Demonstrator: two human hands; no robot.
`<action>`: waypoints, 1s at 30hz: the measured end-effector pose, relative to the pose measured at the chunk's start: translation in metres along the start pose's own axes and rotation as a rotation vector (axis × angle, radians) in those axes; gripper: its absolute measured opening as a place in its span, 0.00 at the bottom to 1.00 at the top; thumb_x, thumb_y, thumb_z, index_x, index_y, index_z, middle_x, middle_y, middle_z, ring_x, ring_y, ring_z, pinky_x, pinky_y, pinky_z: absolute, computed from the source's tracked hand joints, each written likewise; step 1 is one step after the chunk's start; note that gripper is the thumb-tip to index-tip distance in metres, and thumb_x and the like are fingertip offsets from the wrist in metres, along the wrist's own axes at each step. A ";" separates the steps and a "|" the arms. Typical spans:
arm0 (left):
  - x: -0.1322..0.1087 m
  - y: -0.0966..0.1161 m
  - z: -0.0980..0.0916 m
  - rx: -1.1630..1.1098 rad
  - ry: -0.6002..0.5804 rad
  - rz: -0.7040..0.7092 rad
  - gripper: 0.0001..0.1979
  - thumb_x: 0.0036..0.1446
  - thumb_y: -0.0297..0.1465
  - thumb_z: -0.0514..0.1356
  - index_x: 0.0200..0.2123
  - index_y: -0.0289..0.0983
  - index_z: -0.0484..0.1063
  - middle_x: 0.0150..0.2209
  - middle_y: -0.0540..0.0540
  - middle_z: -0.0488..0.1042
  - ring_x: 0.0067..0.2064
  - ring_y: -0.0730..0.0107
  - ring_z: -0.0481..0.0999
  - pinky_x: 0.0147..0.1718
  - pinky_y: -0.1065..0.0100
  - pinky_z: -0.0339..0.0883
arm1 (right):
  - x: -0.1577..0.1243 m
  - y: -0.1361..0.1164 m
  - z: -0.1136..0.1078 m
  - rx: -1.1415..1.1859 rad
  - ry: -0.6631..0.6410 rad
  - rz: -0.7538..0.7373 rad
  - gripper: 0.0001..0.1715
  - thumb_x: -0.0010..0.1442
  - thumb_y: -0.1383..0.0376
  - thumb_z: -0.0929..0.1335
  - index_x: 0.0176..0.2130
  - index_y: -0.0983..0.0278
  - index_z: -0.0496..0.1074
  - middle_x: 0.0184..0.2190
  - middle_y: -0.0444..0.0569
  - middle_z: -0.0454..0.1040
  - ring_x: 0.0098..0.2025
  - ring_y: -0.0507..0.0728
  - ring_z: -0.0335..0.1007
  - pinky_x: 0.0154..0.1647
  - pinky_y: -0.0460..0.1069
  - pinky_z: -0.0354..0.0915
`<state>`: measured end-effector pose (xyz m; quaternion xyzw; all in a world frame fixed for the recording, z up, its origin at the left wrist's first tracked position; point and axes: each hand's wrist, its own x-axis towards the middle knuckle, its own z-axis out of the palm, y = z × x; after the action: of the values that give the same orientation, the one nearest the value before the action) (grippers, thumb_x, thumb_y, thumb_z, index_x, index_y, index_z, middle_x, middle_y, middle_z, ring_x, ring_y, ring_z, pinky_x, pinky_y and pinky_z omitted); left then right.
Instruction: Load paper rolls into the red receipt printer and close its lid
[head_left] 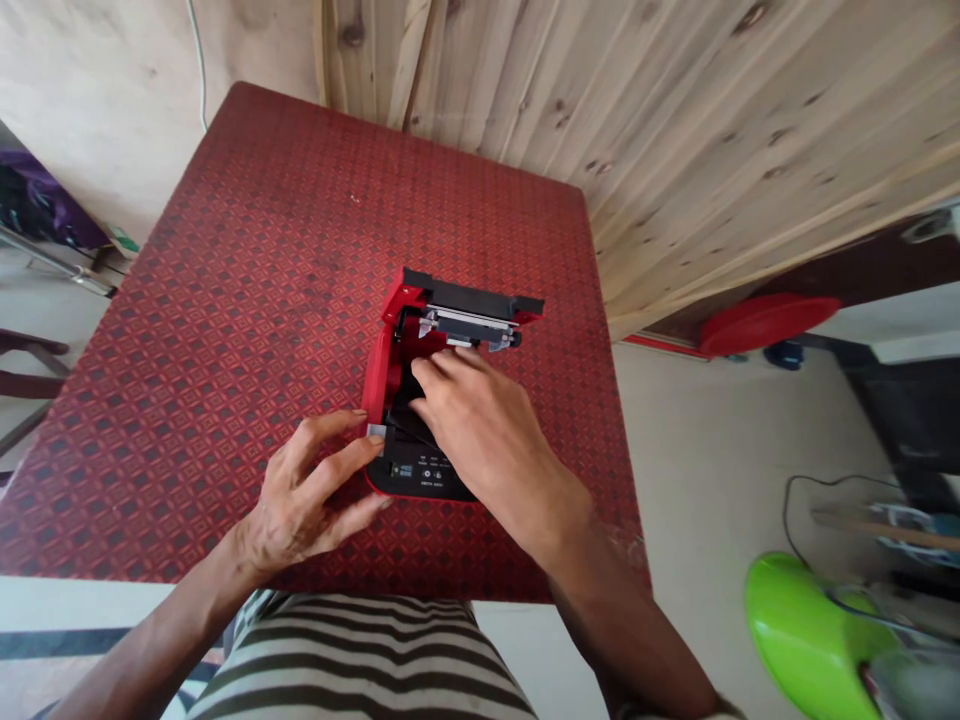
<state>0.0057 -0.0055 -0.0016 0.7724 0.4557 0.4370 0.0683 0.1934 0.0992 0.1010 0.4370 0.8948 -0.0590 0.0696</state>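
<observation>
The left hand (pixel 307 490) curls against a small gray tab (pixel 376 432) on the single open red-and-black printer (pixel 420 475), which sits near the middle of the red table (pixel 225 300), while the right hand (pixel 480 425) reaches into it, close beside the left, fingers spread.

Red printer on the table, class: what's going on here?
A person is working on a red-and-black receipt printer with both bare hands, on a red patterned tabletop. The printer's cover stands open, exposing a metal mechanism. The right hand reaches into the open compartment, while the left hand rests its fingertips at a small grey tab on the printer's near left edge.
</observation>
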 end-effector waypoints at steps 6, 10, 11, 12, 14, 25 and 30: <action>0.000 0.001 0.001 -0.010 0.008 0.000 0.23 0.65 0.34 0.69 0.60 0.35 0.72 0.58 0.33 0.74 0.57 0.58 0.78 0.52 0.62 0.80 | 0.020 0.001 -0.005 -0.020 -0.187 0.049 0.17 0.73 0.75 0.61 0.51 0.67 0.77 0.48 0.57 0.83 0.49 0.66 0.83 0.42 0.56 0.75; 0.000 0.000 0.002 -0.015 0.022 -0.011 0.23 0.64 0.34 0.70 0.59 0.35 0.72 0.58 0.34 0.75 0.56 0.59 0.79 0.52 0.62 0.80 | 0.019 0.001 -0.006 -0.032 -0.151 0.020 0.16 0.72 0.75 0.62 0.51 0.67 0.76 0.48 0.56 0.82 0.47 0.64 0.83 0.39 0.54 0.72; 0.000 0.000 0.002 -0.017 0.024 -0.011 0.23 0.63 0.34 0.70 0.59 0.35 0.72 0.58 0.34 0.75 0.56 0.60 0.79 0.52 0.63 0.80 | 0.016 0.000 -0.006 -0.036 -0.122 0.028 0.15 0.72 0.75 0.63 0.51 0.67 0.76 0.47 0.56 0.82 0.45 0.63 0.83 0.37 0.54 0.71; 0.000 0.000 0.001 -0.019 0.025 -0.009 0.23 0.64 0.35 0.70 0.59 0.35 0.72 0.57 0.34 0.75 0.56 0.60 0.79 0.51 0.63 0.80 | 0.012 -0.002 -0.007 -0.038 -0.087 0.038 0.14 0.72 0.74 0.64 0.50 0.66 0.76 0.46 0.55 0.82 0.43 0.62 0.83 0.35 0.53 0.70; 0.001 0.000 0.001 -0.021 0.021 -0.009 0.22 0.64 0.35 0.70 0.58 0.35 0.72 0.57 0.34 0.75 0.56 0.60 0.80 0.51 0.63 0.80 | -0.002 -0.004 -0.012 -0.020 0.002 0.037 0.10 0.70 0.74 0.66 0.47 0.65 0.77 0.43 0.53 0.82 0.40 0.61 0.82 0.33 0.52 0.68; 0.007 -0.002 0.000 0.012 0.060 0.013 0.25 0.61 0.33 0.72 0.59 0.37 0.72 0.55 0.36 0.77 0.51 0.59 0.82 0.47 0.62 0.81 | -0.060 0.089 0.032 0.899 0.807 0.351 0.16 0.60 0.61 0.78 0.48 0.59 0.79 0.43 0.45 0.80 0.36 0.53 0.77 0.36 0.49 0.72; 0.011 -0.001 -0.001 0.022 0.066 0.036 0.26 0.60 0.32 0.72 0.60 0.37 0.71 0.54 0.37 0.77 0.50 0.60 0.81 0.46 0.62 0.81 | -0.036 0.107 0.099 1.026 0.625 0.482 0.18 0.60 0.56 0.74 0.47 0.60 0.76 0.41 0.48 0.83 0.40 0.56 0.79 0.45 0.54 0.74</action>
<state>0.0070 0.0033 0.0056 0.7664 0.4487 0.4582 0.0368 0.3073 0.1200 0.0056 0.5998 0.6078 -0.3319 -0.4008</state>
